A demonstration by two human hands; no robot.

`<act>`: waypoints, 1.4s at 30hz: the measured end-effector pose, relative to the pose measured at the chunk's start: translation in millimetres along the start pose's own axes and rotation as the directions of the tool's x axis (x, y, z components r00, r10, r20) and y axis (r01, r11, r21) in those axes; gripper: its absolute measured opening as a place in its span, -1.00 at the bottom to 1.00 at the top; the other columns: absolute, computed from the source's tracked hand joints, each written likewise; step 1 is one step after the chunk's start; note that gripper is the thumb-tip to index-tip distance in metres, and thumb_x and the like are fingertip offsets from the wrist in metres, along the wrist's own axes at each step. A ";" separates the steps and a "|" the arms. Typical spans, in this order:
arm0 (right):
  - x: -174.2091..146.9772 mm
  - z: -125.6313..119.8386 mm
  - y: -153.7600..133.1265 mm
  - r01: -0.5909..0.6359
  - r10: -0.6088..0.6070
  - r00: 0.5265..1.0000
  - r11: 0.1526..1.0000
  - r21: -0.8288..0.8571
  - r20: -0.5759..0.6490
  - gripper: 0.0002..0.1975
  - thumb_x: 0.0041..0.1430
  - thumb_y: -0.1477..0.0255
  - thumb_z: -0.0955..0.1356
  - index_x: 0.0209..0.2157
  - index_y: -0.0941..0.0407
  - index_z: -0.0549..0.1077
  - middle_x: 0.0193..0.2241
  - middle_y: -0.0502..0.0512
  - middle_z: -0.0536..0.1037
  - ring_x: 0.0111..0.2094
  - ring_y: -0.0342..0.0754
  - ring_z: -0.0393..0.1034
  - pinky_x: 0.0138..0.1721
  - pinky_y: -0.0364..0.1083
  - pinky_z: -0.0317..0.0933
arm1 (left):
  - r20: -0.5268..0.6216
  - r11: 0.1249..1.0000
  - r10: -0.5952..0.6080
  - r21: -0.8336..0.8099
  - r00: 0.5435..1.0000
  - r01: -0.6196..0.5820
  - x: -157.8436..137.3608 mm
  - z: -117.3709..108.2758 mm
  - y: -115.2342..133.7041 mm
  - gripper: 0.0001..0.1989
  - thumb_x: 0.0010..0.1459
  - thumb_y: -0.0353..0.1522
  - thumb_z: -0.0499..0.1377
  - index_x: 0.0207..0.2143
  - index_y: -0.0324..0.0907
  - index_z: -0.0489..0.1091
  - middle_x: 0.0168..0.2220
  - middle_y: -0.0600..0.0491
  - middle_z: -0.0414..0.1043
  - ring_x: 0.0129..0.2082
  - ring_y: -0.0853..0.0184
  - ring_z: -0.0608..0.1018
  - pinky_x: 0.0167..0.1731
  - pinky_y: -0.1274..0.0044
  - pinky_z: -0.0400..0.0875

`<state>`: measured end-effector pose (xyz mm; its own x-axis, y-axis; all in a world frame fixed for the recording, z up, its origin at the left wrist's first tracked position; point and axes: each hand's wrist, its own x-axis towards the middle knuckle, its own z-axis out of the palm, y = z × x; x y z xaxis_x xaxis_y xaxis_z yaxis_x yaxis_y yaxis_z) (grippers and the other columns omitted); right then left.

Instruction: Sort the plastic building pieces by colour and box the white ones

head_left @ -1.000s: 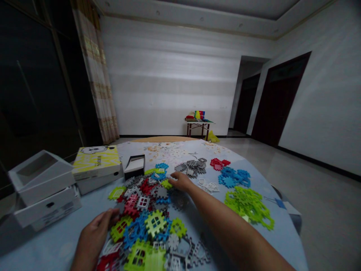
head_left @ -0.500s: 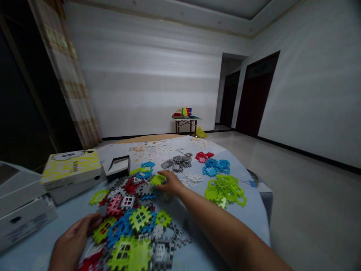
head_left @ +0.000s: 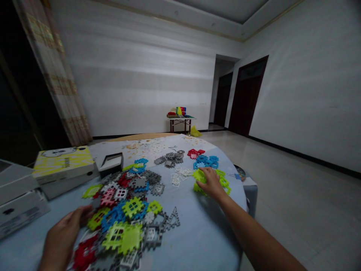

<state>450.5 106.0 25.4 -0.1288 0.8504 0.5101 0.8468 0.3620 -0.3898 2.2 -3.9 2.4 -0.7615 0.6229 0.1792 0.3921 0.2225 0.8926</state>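
My right hand [head_left: 211,183] reaches over the pile of lime-green toothed plastic building pieces [head_left: 224,184] at the right. Its thumb and fingers close on a lime-green building piece [head_left: 199,175] at the pile's left side. My left hand [head_left: 62,235] lies at the left edge of the large mixed heap, its fingers stretched toward a lime-green window piece [head_left: 98,219] and partly hidden. In that heap are blue pieces [head_left: 113,218], a pink window piece [head_left: 108,198], red pieces [head_left: 85,253] and a grey triangular frame [head_left: 172,219].
Beyond my right hand lie separate piles of blue pieces [head_left: 207,162], red pieces [head_left: 194,153], grey pieces [head_left: 170,159] and white window frames [head_left: 180,175]. A yellow-and-white box [head_left: 66,165], a small black-rimmed tray [head_left: 113,164] and a white box [head_left: 21,214] stand at the left.
My right hand has moved right, from the mixed heap to the green pile, carrying a lime-green piece. My left hand stays beside the heap. The view has shifted slightly.
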 end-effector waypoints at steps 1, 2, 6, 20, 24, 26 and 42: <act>-2.6 -2.6 7.5 -0.032 0.031 0.999 0.998 -0.047 -0.025 -0.49 -0.02 0.41 0.36 0.04 0.09 0.31 -0.04 0.21 0.36 0.01 0.14 0.19 -0.02 0.11 0.07 | 0.027 0.992 -0.079 -0.100 0.996 0.081 -5.3 -0.9 7.6 -0.71 -0.02 -0.13 0.01 -0.48 -0.05 0.44 -0.48 0.16 0.58 -0.26 0.21 0.59 -0.19 0.43 0.46; -4.9 -4.1 14.3 -0.061 0.057 0.997 0.994 -0.087 -0.044 -0.49 -0.01 0.41 0.36 0.03 0.08 0.32 -0.04 0.20 0.36 0.00 0.15 0.19 -0.04 0.12 0.07 | 0.058 0.978 -0.118 -0.164 0.991 0.126 -9.6 -1.4 13.8 -0.75 -0.04 -0.16 0.04 -0.49 -0.07 0.44 -0.50 0.16 0.57 -0.27 0.21 0.59 -0.17 0.43 0.45; -10.8 -3.8 28.0 -0.102 0.092 0.993 0.982 -0.156 -0.069 -0.48 -0.03 0.39 0.36 0.04 0.07 0.31 -0.03 0.21 0.35 0.01 0.19 0.18 -0.05 0.15 0.07 | 0.061 0.951 -0.140 -0.269 0.988 0.152 -15.5 -0.7 20.5 -0.80 -0.09 -0.24 0.12 -0.46 -0.14 0.45 -0.53 0.13 0.55 -0.31 0.22 0.57 -0.21 0.45 0.44; -23.4 30.2 -81.5 0.303 -0.305 0.952 0.908 0.290 -0.037 -0.60 0.06 0.44 0.33 -0.01 0.09 0.35 0.00 0.22 0.35 0.05 0.08 0.16 0.02 0.11 0.11 | 0.292 0.814 0.412 0.308 0.863 -0.493 -32.6 -1.1 68.2 -0.52 0.02 -0.04 -0.01 -0.25 -0.16 0.50 -0.15 -0.02 0.53 -0.13 0.21 0.51 -0.15 0.51 0.35; -33.0 45.4 -79.9 0.327 -0.352 0.936 0.873 0.361 0.001 -0.65 0.06 0.53 0.31 -0.07 0.11 0.39 -0.05 0.21 0.38 0.03 0.06 0.17 0.03 0.09 0.14 | 0.511 0.743 0.340 0.369 0.790 -0.558 -38.1 -4.7 75.9 -0.52 0.00 -0.03 0.02 -0.19 -0.12 0.50 -0.11 -0.01 0.52 -0.08 0.20 0.50 -0.12 0.51 0.31; -34.6 48.0 -75.4 0.322 -0.355 0.935 0.867 0.380 0.019 -0.66 0.05 0.56 0.30 -0.09 0.10 0.41 -0.06 0.19 0.39 0.02 0.05 0.17 0.04 0.09 0.14 | 0.567 0.724 0.273 0.410 0.777 -0.554 -38.7 -7.1 76.8 -0.55 -0.04 -0.05 0.06 -0.19 -0.08 0.50 -0.10 0.01 0.52 -0.06 0.18 0.49 -0.10 0.49 0.30; -31.7 41.3 -77.7 0.258 -0.308 0.951 0.821 0.510 0.015 -0.67 0.02 0.61 0.30 -0.14 0.11 0.44 -0.11 0.17 0.40 -0.02 0.02 0.20 0.05 0.07 0.16 | 0.535 0.911 0.121 0.276 0.836 -0.308 -16.5 -1.9 110.2 -0.72 -0.46 -0.13 0.27 -0.68 -0.15 0.46 -0.62 0.05 0.47 -0.51 0.22 0.50 -0.51 0.51 0.34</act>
<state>367.4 66.7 7.8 -0.3908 0.7030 0.5941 0.3985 0.7111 -0.5793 57.0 8.9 98.6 -0.3136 0.9488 0.0366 0.7337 0.2177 0.6436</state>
